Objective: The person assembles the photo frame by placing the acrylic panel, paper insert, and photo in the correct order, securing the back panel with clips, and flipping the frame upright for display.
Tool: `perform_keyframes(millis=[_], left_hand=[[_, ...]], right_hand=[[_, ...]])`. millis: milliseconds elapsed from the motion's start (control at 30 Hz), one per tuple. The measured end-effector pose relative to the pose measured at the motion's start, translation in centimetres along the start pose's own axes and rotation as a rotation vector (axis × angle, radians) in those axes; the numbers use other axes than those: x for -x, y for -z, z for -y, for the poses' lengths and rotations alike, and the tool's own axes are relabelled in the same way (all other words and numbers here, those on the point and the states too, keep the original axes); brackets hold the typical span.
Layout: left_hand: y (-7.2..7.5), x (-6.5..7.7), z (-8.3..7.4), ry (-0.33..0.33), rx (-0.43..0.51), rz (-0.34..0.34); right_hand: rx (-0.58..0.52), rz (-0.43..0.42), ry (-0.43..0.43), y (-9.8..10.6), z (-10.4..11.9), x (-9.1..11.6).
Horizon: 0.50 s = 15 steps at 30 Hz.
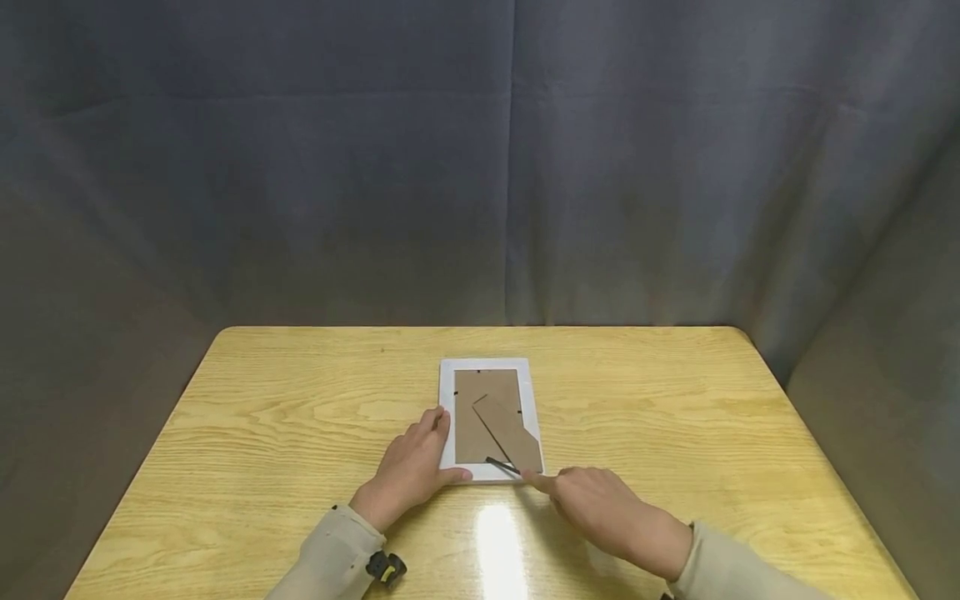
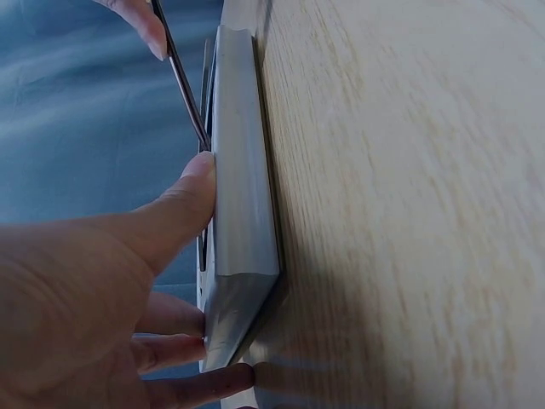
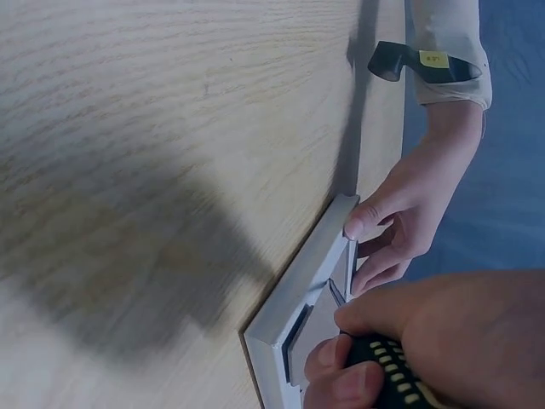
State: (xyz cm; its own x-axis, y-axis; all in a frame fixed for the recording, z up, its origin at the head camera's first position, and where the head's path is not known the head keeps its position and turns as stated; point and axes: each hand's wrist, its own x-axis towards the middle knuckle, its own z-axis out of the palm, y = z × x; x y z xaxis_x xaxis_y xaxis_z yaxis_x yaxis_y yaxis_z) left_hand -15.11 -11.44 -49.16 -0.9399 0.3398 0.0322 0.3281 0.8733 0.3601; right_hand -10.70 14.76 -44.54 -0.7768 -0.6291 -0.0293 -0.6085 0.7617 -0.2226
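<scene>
Because its long axis runs away from the person, the white picture frame (image 1: 536, 458) has one short edge near, between the two hands, and the other beyond both sets of fingertips. It lies back side up on the wooden table (image 1: 285, 417), its brown backing board (image 1: 470, 429) facing upward. The left hand (image 1: 408, 467) grips the near left corner, thumb on the near short edge and fingers along the long side. Small dark tabs (image 1: 519, 411) stand at the edges of the board, one of them on the side toward the right hand.

On the board lies a brown stand leg (image 1: 510, 427), slanted to the frame: its narrow end points away from the person, and its broad end points toward the right hand, reaching over the near right corner. The right hand (image 1: 607, 508) holds a dark tool (image 1: 504, 467) by its handle (black with yellow dots, as the right wrist view shows), index finger stretched along it. The tool's blade points toward the left hand, crossing the near edge; whether its tip presses on the board, I cannot tell. Past the hands, a grey curtain (image 1: 360, 192) hangs behind the table.
</scene>
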Motion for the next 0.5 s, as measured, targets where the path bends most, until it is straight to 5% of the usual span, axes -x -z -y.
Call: perform_keyframes(millis=[500], left_hand=[[0.17,0.03,-0.07,0.004,-0.007,0.007]], right_hand=[[0.020,-0.058,0.015,-0.57,-0.01,0.30]])
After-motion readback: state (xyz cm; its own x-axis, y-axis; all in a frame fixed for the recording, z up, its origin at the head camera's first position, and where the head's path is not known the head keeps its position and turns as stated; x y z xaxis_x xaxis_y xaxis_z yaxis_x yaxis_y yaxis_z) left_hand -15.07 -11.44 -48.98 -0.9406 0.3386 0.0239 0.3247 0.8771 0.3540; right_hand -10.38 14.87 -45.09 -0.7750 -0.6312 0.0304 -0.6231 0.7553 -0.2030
